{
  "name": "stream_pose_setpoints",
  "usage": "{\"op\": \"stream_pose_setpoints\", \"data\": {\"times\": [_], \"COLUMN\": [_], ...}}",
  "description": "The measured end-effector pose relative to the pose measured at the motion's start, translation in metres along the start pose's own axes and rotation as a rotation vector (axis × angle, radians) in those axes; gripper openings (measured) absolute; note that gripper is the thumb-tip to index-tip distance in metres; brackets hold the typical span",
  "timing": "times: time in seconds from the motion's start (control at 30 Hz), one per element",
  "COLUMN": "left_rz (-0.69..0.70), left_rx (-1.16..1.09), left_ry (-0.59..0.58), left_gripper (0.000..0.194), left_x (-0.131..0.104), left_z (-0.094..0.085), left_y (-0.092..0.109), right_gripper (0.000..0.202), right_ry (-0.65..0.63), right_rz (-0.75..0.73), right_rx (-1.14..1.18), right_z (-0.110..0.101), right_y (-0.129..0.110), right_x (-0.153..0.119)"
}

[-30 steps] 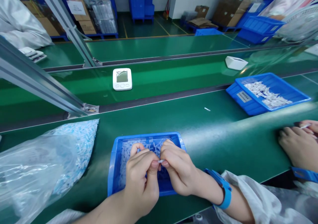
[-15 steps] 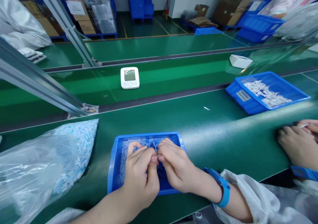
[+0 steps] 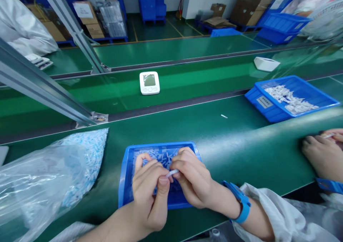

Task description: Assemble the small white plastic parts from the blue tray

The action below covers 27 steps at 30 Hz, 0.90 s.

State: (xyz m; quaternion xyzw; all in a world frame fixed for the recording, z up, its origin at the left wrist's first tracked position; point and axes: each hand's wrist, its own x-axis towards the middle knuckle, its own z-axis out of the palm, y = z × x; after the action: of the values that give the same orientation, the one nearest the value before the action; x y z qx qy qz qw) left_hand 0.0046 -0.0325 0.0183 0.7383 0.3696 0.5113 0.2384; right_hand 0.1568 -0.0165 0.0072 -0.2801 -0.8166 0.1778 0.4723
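My left hand [image 3: 150, 190] and my right hand [image 3: 191, 177] meet over a blue bin [image 3: 122, 184]. Between their fingertips they pinch a small, narrow white plastic piece [image 3: 172, 173], one end in each hand; its exact kind cannot be made out. Several small translucent strips [image 3: 164, 157] lie in the bin below, partly hidden by my hands. To the left lies a clear plastic bag [image 3: 50, 170] full of small white and light-blue pieces. A single small white piece [image 3: 224, 116] rests on the green bench, beyond my right hand.
At the right stands another blue bin [image 3: 270, 109] of white parts. A co-worker's hands [image 3: 320, 156] are at the right edge. On the green belt behind are a white monitor with a screen [image 3: 149, 83] and a white casing [image 3: 266, 64]. A metal post [image 3: 53, 84] slants up at left.
The white piece now shows clearly between my fingertips, where before it was mostly covered. My left thumb has shifted slightly. The monitor and casing on the belt have moved right.
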Motion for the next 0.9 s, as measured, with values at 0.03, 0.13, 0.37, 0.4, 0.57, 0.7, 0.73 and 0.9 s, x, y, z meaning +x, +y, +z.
{"op": "stream_pose_setpoints", "data": {"times": [0.03,0.13,0.37,0.4,0.57,0.7,0.73,0.9], "left_rz": [0.016,0.026,0.030,0.008,-0.006,-0.024,-0.034,-0.207], "left_rx": [0.035,0.111,0.123,0.123,0.089,-0.005,-0.027,-0.052], "left_ry": [-0.006,0.008,-0.031,-0.043,-0.096,-0.090,-0.084,-0.106], "left_gripper": [0.024,0.020,0.022,0.023,0.024,0.023,0.023,0.025], "left_x": [0.000,0.002,0.006,0.006,0.009,0.010,0.010,0.009], "left_z": [0.000,-0.001,0.001,0.001,0.000,0.001,0.001,0.002], "left_y": [0.000,0.002,0.002,0.001,-0.004,-0.005,-0.004,-0.001], "right_gripper": [0.019,0.019,0.017,0.017,0.023,0.033,0.034,0.026], "right_ry": [0.007,0.030,-0.004,-0.013,-0.075,-0.146,-0.152,-0.055], "right_rz": [0.000,-0.033,-0.054,-0.024,0.288,0.476,0.489,0.426], "right_rx": [-0.010,-0.051,0.024,0.052,0.319,0.545,0.581,0.496], "right_z": [0.000,0.000,-0.001,-0.002,-0.005,-0.006,-0.006,-0.013], "right_y": [0.000,0.000,-0.001,-0.001,-0.003,-0.002,-0.002,0.004], "right_x": [0.000,-0.001,0.001,0.002,0.005,0.006,0.006,0.008]}}
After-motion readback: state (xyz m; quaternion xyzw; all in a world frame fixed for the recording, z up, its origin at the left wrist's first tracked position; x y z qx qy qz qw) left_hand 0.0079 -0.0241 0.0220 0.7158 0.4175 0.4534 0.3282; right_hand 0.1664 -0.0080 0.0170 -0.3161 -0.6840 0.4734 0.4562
